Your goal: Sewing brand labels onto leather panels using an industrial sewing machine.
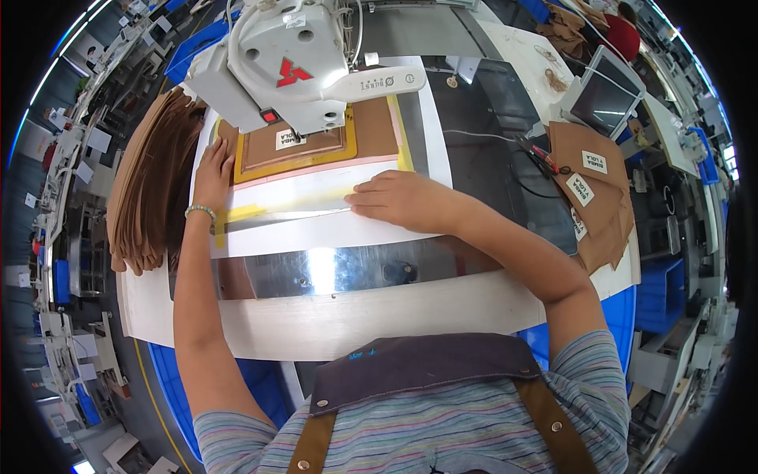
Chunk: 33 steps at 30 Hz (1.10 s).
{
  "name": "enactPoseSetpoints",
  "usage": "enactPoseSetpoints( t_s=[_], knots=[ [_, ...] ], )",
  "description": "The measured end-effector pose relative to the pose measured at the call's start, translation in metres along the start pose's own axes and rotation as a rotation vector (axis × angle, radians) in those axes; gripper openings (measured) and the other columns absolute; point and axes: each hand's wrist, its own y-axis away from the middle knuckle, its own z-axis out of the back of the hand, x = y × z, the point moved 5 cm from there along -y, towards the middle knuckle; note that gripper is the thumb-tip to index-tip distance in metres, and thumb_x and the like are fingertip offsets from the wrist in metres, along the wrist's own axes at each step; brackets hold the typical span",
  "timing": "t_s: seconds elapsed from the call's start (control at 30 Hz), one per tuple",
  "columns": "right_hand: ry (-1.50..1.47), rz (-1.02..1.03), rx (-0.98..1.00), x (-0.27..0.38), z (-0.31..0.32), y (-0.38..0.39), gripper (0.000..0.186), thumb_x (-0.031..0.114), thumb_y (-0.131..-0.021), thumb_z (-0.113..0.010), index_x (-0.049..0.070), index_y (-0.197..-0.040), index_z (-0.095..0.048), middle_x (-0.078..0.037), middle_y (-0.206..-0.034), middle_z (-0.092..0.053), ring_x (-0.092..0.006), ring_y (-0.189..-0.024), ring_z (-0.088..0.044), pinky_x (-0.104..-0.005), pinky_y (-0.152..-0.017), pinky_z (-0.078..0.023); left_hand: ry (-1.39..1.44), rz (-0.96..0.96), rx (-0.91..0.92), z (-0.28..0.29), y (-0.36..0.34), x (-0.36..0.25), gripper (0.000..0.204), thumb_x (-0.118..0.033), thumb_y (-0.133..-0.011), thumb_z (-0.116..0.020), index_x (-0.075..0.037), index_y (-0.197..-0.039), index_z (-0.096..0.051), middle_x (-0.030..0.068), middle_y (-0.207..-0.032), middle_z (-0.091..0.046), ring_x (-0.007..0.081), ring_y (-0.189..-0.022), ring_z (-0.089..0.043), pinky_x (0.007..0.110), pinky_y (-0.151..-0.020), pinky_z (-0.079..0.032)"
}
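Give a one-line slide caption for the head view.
Both hands, left hand and right hand, press a white template flat under a sewing machine.

i'm at my station in a sewing factory: a white industrial sewing machine (288,63) sits over the work table (332,320), stacks of cut brown pieces (150,189) lie beside it, labelled brown pieces (592,189) on my right, and more workstations (95,71) stretch behind.

White template plate (316,213) lies flat (yellow-taped edges), framing a brown leather piece (316,142), seemingly labelled.
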Motion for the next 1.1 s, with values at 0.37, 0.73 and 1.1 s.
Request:
enactPoseSetpoints(
  t_s=[0.37,0.73,1.1],
  knots=[
    [-0.218,-0.5,-0.061,-0.022,0.057,0.047,0.036,0.012,-0.097,-0.071,0.006,-0.133,-0.074,-0.014,-0.129,-0.073,-0.0337,-0.122,-0.067,-0.0432,-0.108,-0.052,0.687,0.045,0.048,-0.007,0.001,-0.013,0.038,-0.026,-0.107,-0.069,-0.004,-0.137,-0.065,0.0071,-0.163,-0.056,0.0226,-0.148,-0.054,0.036,-0.122,-0.04],
    [-0.183,-0.683,0.062,-0.036,0.04,0.05,0.015,0.016,-0.096,-0.073,0.005,-0.101,-0.065,-0.012,-0.101,-0.066,-0.0325,-0.097,-0.064,-0.0438,-0.087,-0.051,0.241,-0.245,-0.154,-0.023,0.002,-0.134,0.037,-0.025,-0.104,-0.068,0.001,-0.131,-0.066,0.0215,-0.143,-0.062,0.041,-0.126,-0.063,0.045,-0.107,-0.051],
    [-1.315,-0.741,0.052,-0.01,0.035,0.043,0.012,0.016,-0.112,-0.058,0.005,-0.109,-0.057,-0.001,-0.092,-0.062,-0.0103,-0.089,-0.061,-0.0298,-0.086,-0.05,0.35,-0.072,-0.209,-0.034,0.0,-0.171,0.027,-0.019,-0.101,-0.064,0.005,-0.113,-0.072,0.0271,-0.12,-0.07,0.0463,-0.113,-0.065,0.052,-0.1,-0.053]
  ],
)
